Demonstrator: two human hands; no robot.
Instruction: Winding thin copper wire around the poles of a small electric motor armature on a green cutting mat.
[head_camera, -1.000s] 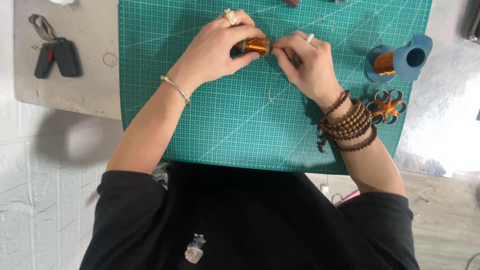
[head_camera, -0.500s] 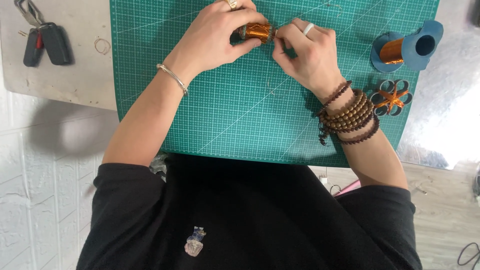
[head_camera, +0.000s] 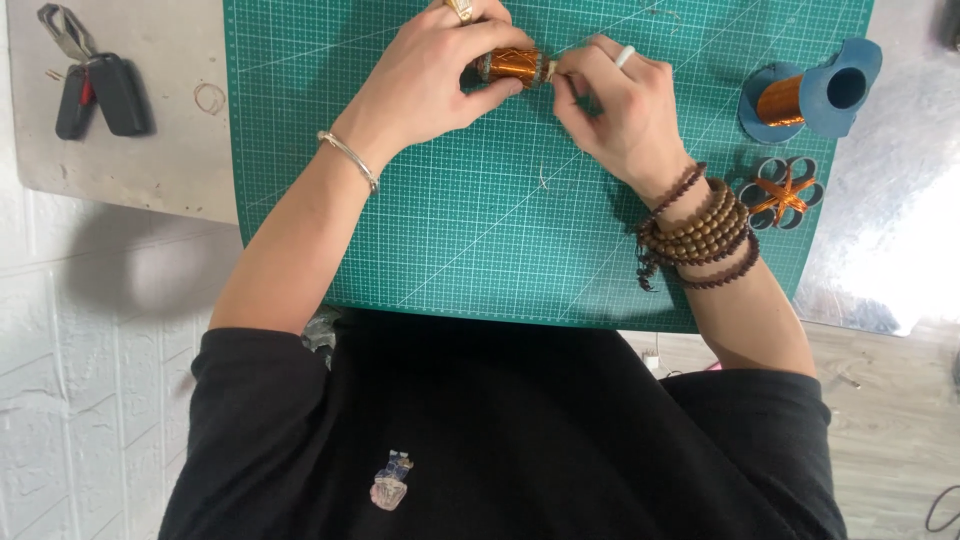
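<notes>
Copper coil (head_camera: 514, 66) lay crosswise at the green mat's (head_camera: 480, 240) far edge, left hand (head_camera: 430, 85) pinching its body, right hand (head_camera: 615, 115) pinching its right end.

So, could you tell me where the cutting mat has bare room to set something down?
The green cutting mat is bare between the forearms, below the left hand and right hand. It is crowded around the copper coil, and at the right edge by the blue spool and wire flower.
</notes>
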